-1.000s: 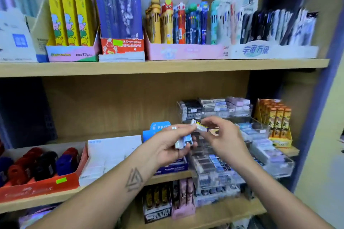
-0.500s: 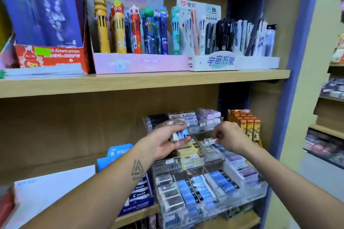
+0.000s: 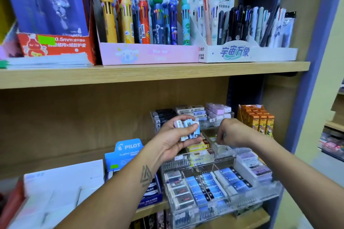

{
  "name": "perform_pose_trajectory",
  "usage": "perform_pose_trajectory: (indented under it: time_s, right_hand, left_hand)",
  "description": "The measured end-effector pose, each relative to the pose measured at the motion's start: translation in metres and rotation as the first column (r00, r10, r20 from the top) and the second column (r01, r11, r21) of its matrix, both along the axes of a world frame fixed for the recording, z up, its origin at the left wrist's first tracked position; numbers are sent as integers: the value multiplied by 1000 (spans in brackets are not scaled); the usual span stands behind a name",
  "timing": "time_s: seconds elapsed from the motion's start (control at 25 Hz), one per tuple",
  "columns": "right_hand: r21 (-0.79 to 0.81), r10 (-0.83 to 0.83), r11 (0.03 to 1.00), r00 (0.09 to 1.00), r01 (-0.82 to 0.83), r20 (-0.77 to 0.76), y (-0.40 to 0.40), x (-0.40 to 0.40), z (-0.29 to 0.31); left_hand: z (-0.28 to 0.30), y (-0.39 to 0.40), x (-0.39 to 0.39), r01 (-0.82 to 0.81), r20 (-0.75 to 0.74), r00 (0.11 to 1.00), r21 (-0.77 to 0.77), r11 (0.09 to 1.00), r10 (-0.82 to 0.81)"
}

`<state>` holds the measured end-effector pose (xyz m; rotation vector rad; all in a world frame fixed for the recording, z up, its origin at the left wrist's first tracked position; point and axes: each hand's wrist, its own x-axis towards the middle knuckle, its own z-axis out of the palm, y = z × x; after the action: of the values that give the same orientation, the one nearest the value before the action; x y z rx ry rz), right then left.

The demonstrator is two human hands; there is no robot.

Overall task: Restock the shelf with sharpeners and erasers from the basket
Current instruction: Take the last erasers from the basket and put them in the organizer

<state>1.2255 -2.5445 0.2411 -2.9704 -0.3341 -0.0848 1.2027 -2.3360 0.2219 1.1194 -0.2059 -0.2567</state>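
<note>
In the middle of the frame the left hand (image 3: 175, 139) gripped a small stack of erasers (image 3: 188, 130) in white and blue sleeves, thumb across their front and fingers curled behind, palm turned up toward the camera. It hung just above the middle tier of a clear acrylic tiered display (image 3: 219, 163) at lower centre and right. The right hand (image 3: 230, 132), just to the right of the stack and apart from it, was turned knuckles-out with its fingertips curled down into a compartment of the middle tier; whether they pinched anything could not be told. Yellow-sleeved erasers (image 3: 199, 147) lay in the neighbouring compartment between the two hands. The lowest tier held rows of blue-sleeved erasers (image 3: 208, 184). Left of the display stood a blue Pilot eraser box (image 3: 128, 152), partly hidden by the left forearm. An orange carton (image 3: 258, 117) stood at the right of the middle shelf. On the wooden shelf (image 3: 149, 74) above, cartoon-topped multicolour pens (image 3: 141, 18) stood in a pink tray.
</note>
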Motion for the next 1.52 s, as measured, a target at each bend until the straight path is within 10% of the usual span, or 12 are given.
perform_pose_trajectory:
  time_s: [0.12, 0.28, 0.92, 1.12, 1.52]
  right_hand:
    - [211, 39, 975, 992, -65, 124, 14, -11, 11]
    - [748, 156, 649, 987, -137, 46, 38, -39, 13]
    - [641, -173, 766, 946, -47, 275, -31, -28, 4]
    - [338, -151, 940, 944, 45, 294, -44, -22, 2]
    - [435, -4, 891, 955, -132, 297, -1, -40, -17]
  left_hand:
    - [0, 1, 3, 2, -6, 1000, -7, 1000, -2]
    - [-2, 0, 3, -42, 65, 997, 19, 999, 41]
    - [0, -4, -1, -128, -44, 991, 1, 992, 128]
    - [-1, -3, -5, -138, -26, 990, 5, 990, 138]
    - [2, -5, -10, -187, 44, 981, -31, 982, 188]
